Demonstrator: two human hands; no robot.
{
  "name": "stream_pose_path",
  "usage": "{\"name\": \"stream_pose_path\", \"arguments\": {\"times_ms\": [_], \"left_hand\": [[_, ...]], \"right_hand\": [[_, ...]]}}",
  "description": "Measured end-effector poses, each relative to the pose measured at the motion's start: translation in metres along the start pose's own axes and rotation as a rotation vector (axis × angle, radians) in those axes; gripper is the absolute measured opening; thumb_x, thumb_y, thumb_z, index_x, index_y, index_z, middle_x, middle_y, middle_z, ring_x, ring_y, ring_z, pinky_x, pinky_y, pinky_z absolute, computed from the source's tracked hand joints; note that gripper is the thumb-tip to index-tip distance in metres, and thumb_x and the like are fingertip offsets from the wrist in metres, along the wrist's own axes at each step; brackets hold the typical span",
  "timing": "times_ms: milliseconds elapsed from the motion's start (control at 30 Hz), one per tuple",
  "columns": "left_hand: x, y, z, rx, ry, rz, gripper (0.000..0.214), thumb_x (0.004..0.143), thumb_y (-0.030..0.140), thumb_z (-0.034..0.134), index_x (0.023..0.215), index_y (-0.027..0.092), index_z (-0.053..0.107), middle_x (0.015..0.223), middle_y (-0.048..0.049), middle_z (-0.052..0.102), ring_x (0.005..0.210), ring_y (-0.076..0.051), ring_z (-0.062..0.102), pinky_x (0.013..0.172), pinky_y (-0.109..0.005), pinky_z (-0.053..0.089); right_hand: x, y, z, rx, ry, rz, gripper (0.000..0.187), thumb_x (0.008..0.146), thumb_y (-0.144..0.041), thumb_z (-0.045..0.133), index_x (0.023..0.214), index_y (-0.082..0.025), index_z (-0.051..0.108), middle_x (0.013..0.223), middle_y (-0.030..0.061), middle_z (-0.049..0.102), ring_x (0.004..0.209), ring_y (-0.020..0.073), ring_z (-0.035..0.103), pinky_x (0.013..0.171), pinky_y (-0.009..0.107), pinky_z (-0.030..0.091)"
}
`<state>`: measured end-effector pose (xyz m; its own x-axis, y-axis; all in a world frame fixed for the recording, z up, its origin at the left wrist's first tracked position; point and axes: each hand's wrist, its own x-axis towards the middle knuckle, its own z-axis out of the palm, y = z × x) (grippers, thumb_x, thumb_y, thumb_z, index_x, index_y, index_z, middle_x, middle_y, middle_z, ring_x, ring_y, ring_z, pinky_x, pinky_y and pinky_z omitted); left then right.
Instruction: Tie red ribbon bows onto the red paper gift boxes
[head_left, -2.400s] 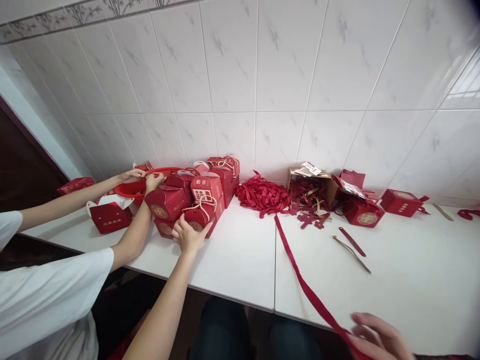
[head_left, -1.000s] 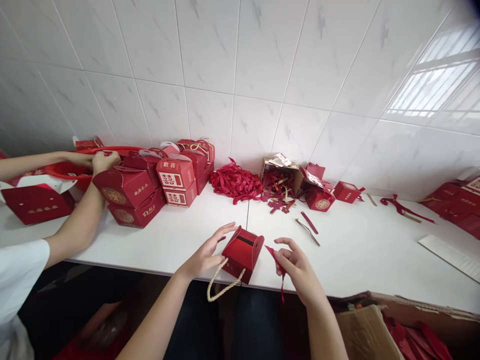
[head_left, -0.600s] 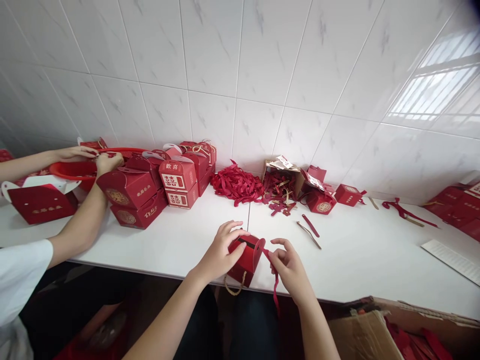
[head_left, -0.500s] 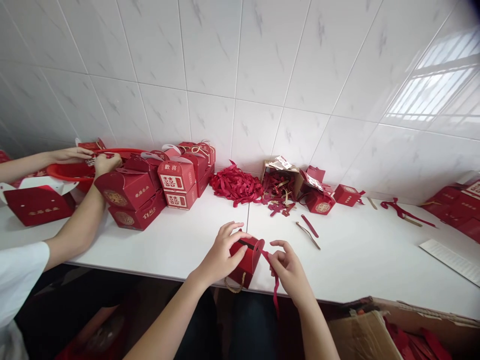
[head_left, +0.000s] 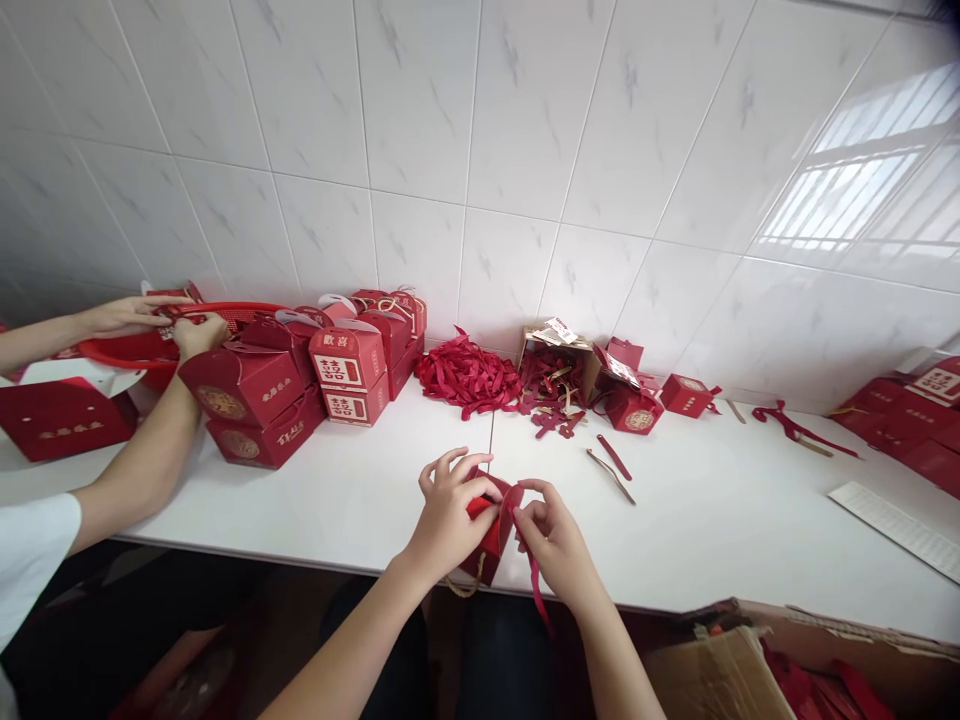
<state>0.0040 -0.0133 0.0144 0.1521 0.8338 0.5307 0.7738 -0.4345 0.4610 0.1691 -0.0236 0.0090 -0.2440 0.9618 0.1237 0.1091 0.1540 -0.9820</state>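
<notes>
My left hand (head_left: 448,512) grips a small red gift box (head_left: 489,540) at the near edge of the white table (head_left: 712,520); its cream rope handle hangs below the edge. My right hand (head_left: 550,535) pinches a red ribbon (head_left: 534,585) against the top of that box, the ribbon's tail dangling past the table edge. Both hands meet over the box and hide most of it.
A person in a white sleeve at the left has both hands (head_left: 161,320) at a red basket (head_left: 124,348). Stacked red gift boxes (head_left: 300,375), a ribbon pile (head_left: 469,375), an open carton of red parts (head_left: 566,365), flat boxes (head_left: 919,415) far right, a cardboard box (head_left: 742,665) below.
My left hand brought a box from the stack to the near table edge. My right hand brought the ribbon up to it, and the two hands have closed together over the box top.
</notes>
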Motion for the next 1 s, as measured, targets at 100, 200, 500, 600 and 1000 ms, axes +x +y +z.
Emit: {"name": "stream_pose_path", "arguments": {"times_ms": [100, 200, 500, 600, 1000], "left_hand": [[0.0, 0.001, 0.0, 0.023, 0.05, -0.004, 0.014, 0.076, 0.014, 0.061, 0.07, 0.026, 0.066, 0.119, -0.0013, 0.063, 0.122, -0.032, 0.043, 0.098, -0.057, 0.026], [0.0, 0.003, -0.003, 0.049, 0.114, 0.002, 0.013, 0.079, 0.018, 0.06, 0.07, 0.025, 0.066, 0.115, -0.0023, 0.065, 0.119, -0.031, 0.045, 0.096, -0.054, 0.029], [0.021, 0.02, -0.033, 0.206, 0.241, 0.198, 0.015, 0.082, 0.021, 0.059, 0.07, 0.026, 0.068, 0.114, -0.0016, 0.065, 0.119, -0.03, 0.044, 0.096, -0.051, 0.032], [0.017, 0.014, -0.035, 0.16, 0.209, 0.115, 0.013, 0.082, 0.023, 0.06, 0.072, 0.025, 0.067, 0.115, -0.0028, 0.063, 0.119, -0.03, 0.043, 0.097, -0.052, 0.032], [-0.003, 0.003, -0.015, -0.046, -0.113, -0.035, 0.023, 0.086, 0.019, 0.051, 0.1, 0.031, 0.065, 0.131, -0.0016, 0.05, 0.129, -0.028, 0.032, 0.105, -0.054, 0.033]], "right_hand": [[-0.001, -0.001, 0.001, -0.004, -0.003, -0.025, 0.035, 0.089, -0.044, 0.05, 0.114, -0.021, 0.046, 0.061, -0.0053, 0.05, 0.056, 0.0134, 0.05, 0.06, 0.028, 0.046], [-0.002, 0.001, -0.001, -0.102, 0.056, -0.039, 0.035, 0.089, -0.043, 0.05, 0.116, -0.021, 0.053, 0.067, -0.0013, 0.053, 0.061, 0.0142, 0.051, 0.057, 0.027, 0.046], [0.011, -0.003, 0.002, -0.232, 0.092, -0.169, 0.039, 0.087, -0.036, 0.053, 0.125, -0.026, 0.057, 0.087, 0.0044, 0.05, 0.075, 0.0168, 0.053, 0.062, 0.029, 0.05], [0.013, -0.002, 0.007, -0.18, 0.095, -0.148, 0.036, 0.085, -0.033, 0.056, 0.119, -0.025, 0.06, 0.088, 0.0045, 0.051, 0.078, 0.0172, 0.054, 0.064, 0.029, 0.051], [0.015, 0.015, 0.014, 0.264, 0.256, -0.098, 0.031, 0.074, -0.034, 0.071, 0.099, -0.02, 0.059, 0.089, 0.0025, 0.057, 0.074, 0.0134, 0.059, 0.071, 0.029, 0.052]]}}
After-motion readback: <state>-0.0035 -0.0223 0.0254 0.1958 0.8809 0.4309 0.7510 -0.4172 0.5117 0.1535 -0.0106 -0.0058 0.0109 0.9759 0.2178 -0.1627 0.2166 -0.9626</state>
